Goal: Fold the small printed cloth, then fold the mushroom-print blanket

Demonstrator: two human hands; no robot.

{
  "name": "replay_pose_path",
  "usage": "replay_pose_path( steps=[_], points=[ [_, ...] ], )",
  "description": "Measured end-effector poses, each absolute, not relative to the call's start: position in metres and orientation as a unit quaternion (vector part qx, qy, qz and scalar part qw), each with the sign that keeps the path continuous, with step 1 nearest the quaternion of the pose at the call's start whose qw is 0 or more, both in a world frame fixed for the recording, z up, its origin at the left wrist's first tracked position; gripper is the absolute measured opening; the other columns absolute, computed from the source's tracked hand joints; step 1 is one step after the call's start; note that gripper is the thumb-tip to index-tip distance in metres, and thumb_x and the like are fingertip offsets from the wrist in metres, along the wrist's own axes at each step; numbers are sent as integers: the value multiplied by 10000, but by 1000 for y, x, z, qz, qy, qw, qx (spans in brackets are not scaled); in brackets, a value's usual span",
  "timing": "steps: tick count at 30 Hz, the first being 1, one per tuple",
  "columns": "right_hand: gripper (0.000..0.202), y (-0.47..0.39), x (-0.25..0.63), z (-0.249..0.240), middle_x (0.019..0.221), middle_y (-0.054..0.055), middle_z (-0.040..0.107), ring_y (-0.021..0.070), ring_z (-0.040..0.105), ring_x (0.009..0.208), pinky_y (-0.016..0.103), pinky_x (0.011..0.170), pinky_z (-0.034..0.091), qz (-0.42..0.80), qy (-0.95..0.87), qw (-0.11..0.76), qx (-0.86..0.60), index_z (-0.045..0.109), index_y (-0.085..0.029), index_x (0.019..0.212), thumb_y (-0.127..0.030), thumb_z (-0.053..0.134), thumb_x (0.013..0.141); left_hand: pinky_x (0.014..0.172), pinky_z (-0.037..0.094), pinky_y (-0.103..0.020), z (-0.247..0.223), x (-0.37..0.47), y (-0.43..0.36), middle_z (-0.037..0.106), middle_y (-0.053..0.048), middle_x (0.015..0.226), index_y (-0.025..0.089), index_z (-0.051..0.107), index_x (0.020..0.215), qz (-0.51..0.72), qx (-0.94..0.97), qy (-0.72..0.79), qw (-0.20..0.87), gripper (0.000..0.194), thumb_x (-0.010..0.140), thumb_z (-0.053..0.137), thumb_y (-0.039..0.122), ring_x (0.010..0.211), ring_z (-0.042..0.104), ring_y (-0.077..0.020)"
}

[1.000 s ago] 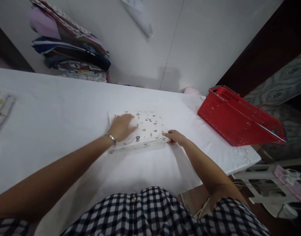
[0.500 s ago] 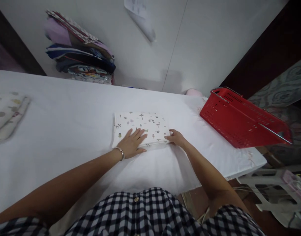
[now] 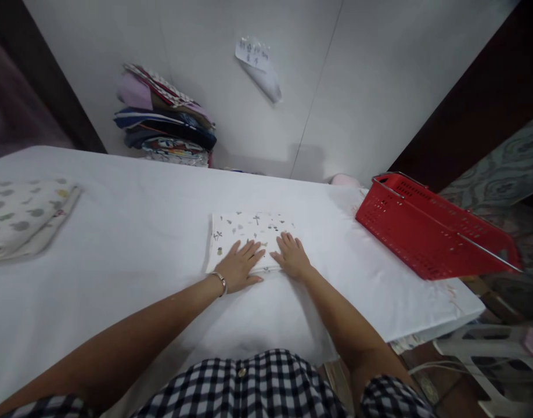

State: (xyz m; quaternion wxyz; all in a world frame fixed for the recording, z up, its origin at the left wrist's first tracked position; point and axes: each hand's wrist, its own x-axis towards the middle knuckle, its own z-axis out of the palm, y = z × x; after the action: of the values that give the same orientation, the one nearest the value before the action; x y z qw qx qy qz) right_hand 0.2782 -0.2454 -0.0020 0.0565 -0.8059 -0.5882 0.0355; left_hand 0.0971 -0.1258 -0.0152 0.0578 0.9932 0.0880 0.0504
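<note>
A white cloth (image 3: 244, 225) with small printed figures lies folded into a flat rectangle on the white-covered table (image 3: 140, 232). My left hand (image 3: 239, 268) rests flat on its near left part, fingers spread, with a bracelet at the wrist. On the near right part lies my right hand (image 3: 292, 255), palm down and fingers stretched out. Both hands press on the cloth's top and grasp nothing. The cloth's near edge shows between them; the parts under the palms are hidden.
Another folded printed cloth (image 3: 22, 215) lies at the table's left. A red plastic basket (image 3: 432, 226) stands on the right end. Folded fabrics (image 3: 166, 125) are stacked by the back wall, under a curling paper sign (image 3: 253, 55). A white plastic stool (image 3: 488, 348) is at lower right.
My right hand has moved from the cloth's right edge onto its top and flattened out. My left hand stays on the cloth. The view has tilted up slightly and shifted left.
</note>
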Motion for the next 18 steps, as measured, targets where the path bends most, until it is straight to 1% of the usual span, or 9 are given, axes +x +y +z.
replay_pose_path(
  steps=[4, 6, 9, 11, 15, 18],
  points=[
    [654, -249, 281, -11, 1480, 88, 129, 224, 54, 1366, 432, 1086, 73, 32, -588, 50, -806, 243, -149, 1407, -562, 183, 903, 1095, 58, -462, -8, 98, -121, 212, -58, 1473, 247, 259, 1394, 46, 988, 101, 105, 747, 783, 341, 669, 1361, 133, -251],
    [663, -249, 282, -9, 1481, 86, 128, 225, 55, 1366, 429, 1087, 67, 37, -588, 50, -807, 241, -149, 1409, -570, 184, 900, 1094, 79, -468, -2, 95, -115, 219, -53, 1471, 250, 288, 1384, 54, 981, 147, 119, 729, 794, 286, 679, 1359, 144, -249],
    [658, -247, 281, -7, 1484, 70, 111, 215, 42, 1367, 420, 1091, 55, 50, -584, 49, -809, 227, -165, 1415, -571, 187, 899, 1094, 75, -485, 0, 84, -104, 214, -64, 1471, 219, 342, 1363, 82, 961, 242, 103, 725, 803, 260, 673, 1363, 127, -259],
    [655, -247, 280, -7, 1486, 62, 97, 208, 29, 1368, 418, 1093, 48, 62, -582, 46, -810, 219, -172, 1417, -571, 188, 899, 1098, 75, -480, -5, 76, -100, 220, -67, 1469, 201, 359, 1354, 88, 953, 274, 90, 722, 808, 263, 663, 1363, 127, -256],
    [670, -247, 283, -8, 1487, 70, 83, 213, 15, 1369, 427, 1094, 35, 93, -581, 52, -807, 219, -160, 1417, -577, 207, 893, 1101, 64, -481, -12, 67, -101, 219, -58, 1469, 206, 363, 1351, 82, 950, 285, 98, 705, 813, 268, 650, 1365, 119, -251],
    [644, -245, 291, -4, 1485, 70, 106, 222, 44, 1367, 447, 1091, 68, 145, -568, 76, -806, 235, -179, 1413, -560, 232, 893, 1100, 63, -480, -5, 69, -101, 197, -59, 1475, 206, 351, 1357, 55, 947, 285, 137, 724, 806, 251, 665, 1368, 102, -250]
  ],
)
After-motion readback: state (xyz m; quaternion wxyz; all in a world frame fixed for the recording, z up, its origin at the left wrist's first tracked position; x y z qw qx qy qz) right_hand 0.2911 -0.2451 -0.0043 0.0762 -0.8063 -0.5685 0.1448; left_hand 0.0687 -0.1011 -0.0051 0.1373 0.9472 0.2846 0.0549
